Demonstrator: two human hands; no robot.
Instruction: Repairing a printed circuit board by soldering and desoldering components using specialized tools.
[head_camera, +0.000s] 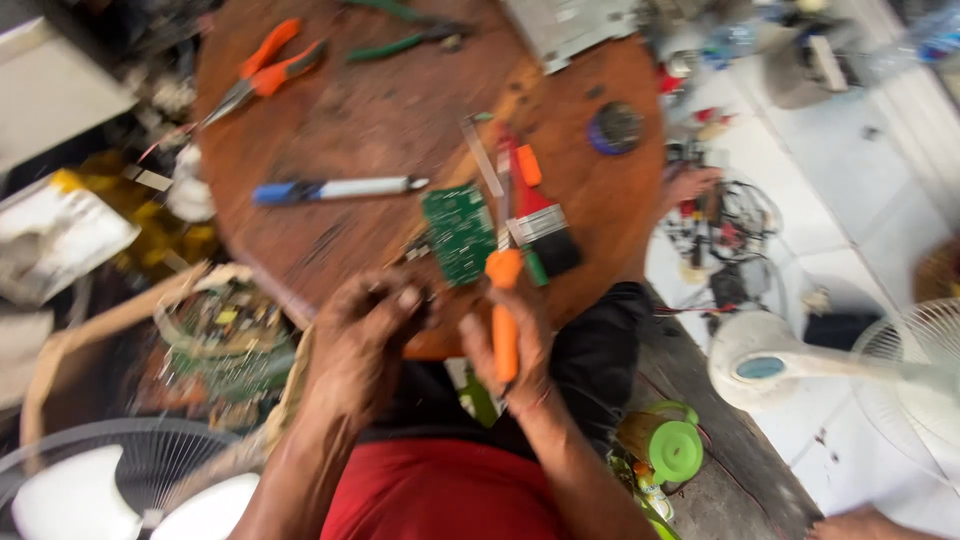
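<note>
My right hand grips an orange-handled tool, upright, at the near edge of a round wooden table. My left hand is closed on something small and dark beside it; blur hides what it is. A green circuit board lies on the table just beyond both hands. A red-handled paintbrush with dark bristles rests to the board's right. A blue and white pen-shaped tool lies to the board's left.
Orange-handled pliers and green-handled pliers lie at the table's far side. A dark round tape roll sits at the right. A white fan stands right, a green lid near my knee, a box of scrap boards left.
</note>
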